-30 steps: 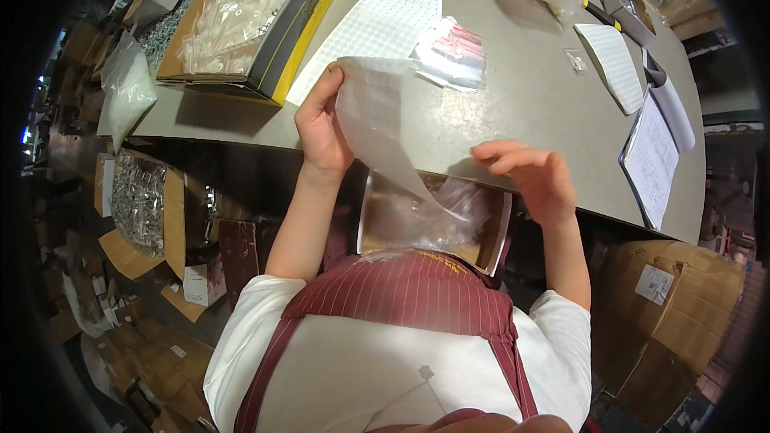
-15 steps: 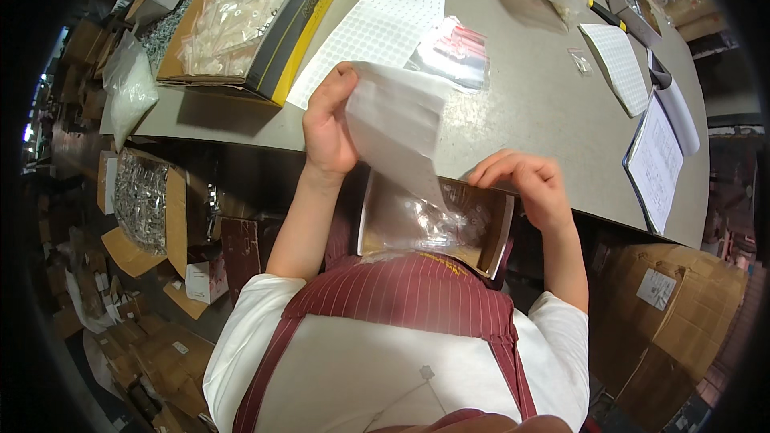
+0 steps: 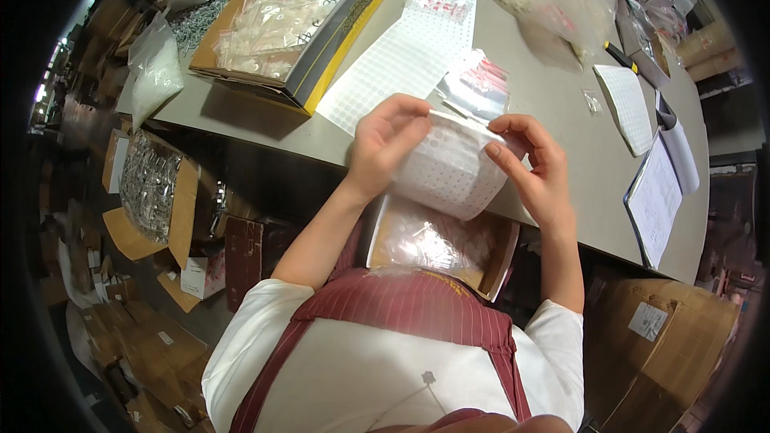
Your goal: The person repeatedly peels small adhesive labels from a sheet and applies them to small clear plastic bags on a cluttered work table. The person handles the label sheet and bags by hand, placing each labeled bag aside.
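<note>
Between my hands, a white sheet of small round stickers [image 3: 449,172] hangs curled above the table's front edge. My left hand [image 3: 387,144] grips its upper left corner between thumb and fingers. At the upper right corner, my right hand [image 3: 539,167] has its thumb and fingertips closed on the edge. Below the sheet, a shallow open carton [image 3: 510,255] rests against my apron, with clear plastic bags [image 3: 429,242] inside. Just beyond my hands lie a shiny stack of small bags with red marks [image 3: 476,88] and a long dotted sticker sheet [image 3: 365,80].
A large carton of small bags [image 3: 309,84] stands at the left of the table, beside a bag of white pieces [image 3: 155,72]. On the right are a clipboard [image 3: 654,192], another dotted sheet [image 3: 626,104] and a yellow-black tool [image 3: 621,57]. Cardboard boxes [image 3: 650,353] stand below.
My right hand has risen from the table edge to the sheet's right corner. The sheet is now spread between both hands, its dots showing. The view has shifted slightly.
</note>
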### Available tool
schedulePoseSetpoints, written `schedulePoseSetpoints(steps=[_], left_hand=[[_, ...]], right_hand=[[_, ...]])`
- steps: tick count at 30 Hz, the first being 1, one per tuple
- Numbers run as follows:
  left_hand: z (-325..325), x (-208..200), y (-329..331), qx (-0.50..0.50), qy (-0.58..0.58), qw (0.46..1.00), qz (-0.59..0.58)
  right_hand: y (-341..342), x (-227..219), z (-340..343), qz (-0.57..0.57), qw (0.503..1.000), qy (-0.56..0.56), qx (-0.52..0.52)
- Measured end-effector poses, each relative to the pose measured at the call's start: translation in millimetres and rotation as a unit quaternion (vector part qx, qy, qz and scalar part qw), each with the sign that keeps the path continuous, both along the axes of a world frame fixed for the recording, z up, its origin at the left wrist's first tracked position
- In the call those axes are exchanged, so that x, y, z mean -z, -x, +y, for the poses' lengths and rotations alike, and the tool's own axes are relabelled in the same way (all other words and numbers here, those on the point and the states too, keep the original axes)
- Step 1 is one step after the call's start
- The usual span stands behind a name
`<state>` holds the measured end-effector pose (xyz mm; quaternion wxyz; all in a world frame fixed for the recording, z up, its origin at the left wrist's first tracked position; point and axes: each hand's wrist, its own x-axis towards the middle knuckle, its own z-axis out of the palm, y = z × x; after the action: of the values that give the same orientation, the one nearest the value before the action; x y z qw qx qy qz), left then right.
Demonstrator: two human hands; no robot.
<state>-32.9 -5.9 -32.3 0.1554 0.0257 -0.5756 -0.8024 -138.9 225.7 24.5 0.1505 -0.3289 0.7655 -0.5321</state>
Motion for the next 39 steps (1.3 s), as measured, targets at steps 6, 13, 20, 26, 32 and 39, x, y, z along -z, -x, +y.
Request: schedulePoseSetpoints(steps=[6, 13, 20, 26, 32, 39], left_hand=[[-4.3, -12.6, 4.5, 0.134, -0.044, 0.989, 0.034], [-6.4, -2.1, 2.2, 0.125, 0.047, 0.986, -0.098], [1.4, 2.8, 4.8, 0.071, 0.096, 0.991, -0.058], [2.4, 0.9, 5.0, 0.076, 0.137, 0.985, -0.072], [6.7, -0.4, 4.5, 0.062, 0.157, 0.985, -0.032], [6.5, -6.0, 3.9, 0.075, 0.184, 0.979, -0.051]], right_hand=[[-7.8, 0.0, -5.1, -0.012, 0.998, 0.065, 0.015], [-12.4, 0.1, -20.6, 0.14, 0.989, 0.035, -0.002], [-5.5, 6.3, -29.1, 0.317, 0.948, -0.004, 0.015], [4.7, 8.7, -33.2, 0.427, 0.904, -0.001, -0.025], [4.0, 3.4, -27.0, 0.296, 0.955, -0.002, -0.032], [34.0, 13.9, -19.2, 0.03, 0.998, 0.058, 0.018]])
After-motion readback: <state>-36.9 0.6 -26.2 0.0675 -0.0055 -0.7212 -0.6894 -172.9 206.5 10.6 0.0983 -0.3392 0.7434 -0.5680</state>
